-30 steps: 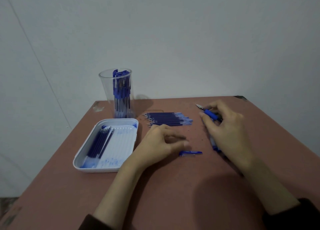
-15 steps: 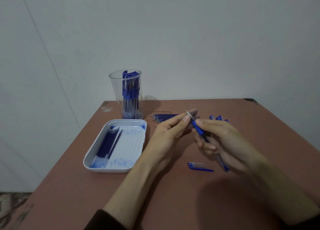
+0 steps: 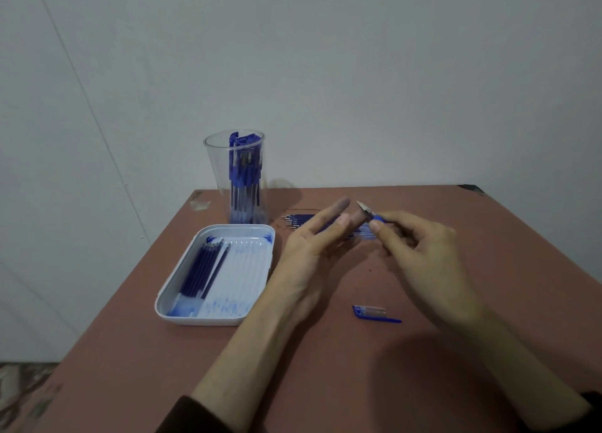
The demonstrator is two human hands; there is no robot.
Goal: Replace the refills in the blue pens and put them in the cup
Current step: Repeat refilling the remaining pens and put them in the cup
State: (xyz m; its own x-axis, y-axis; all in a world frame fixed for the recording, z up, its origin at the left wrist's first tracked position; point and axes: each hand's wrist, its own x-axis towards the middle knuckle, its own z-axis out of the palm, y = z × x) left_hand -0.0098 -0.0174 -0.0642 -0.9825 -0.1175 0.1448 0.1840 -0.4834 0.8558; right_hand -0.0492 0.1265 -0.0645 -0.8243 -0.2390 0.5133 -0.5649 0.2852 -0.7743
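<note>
Since half a sec ago L hand (image 3: 312,250) is opening up: its fingers, which were closing on the pen tip, are now lying straight and spread. Fingertips are just beside the tip; touching or not, can't tell. R hand (image 3: 423,256) is pinching the pen (image 3: 374,218) at its blue grip btwn thumb and forefinger, w/ the rest of the barrel hidden in the palm.

Pen is hanging above the table (image 3: 342,367), long axis running from R hand up and leftward, metal tip pointing at L fingertips. So L hand is the nearer one for working the tip end, prob. the step in hand.

Just beyond L fingers a row of refills (image 3: 298,220), likely the new ones, is lying on the table, partly covered by the hand. Nearer the person than R hand, well apart from it, the pen cap (image 3: 374,315) is lying flat.

Left of L hand a white tray (image 3: 234,226) is holding several dark refills (image 3: 202,269) along its far-left side, w/ ink smears on its floor. Beyond the tray a clear cup (image 3: 221,171) is standing upright, already holding a bunch of blue pens (image 3: 244,178).
</note>
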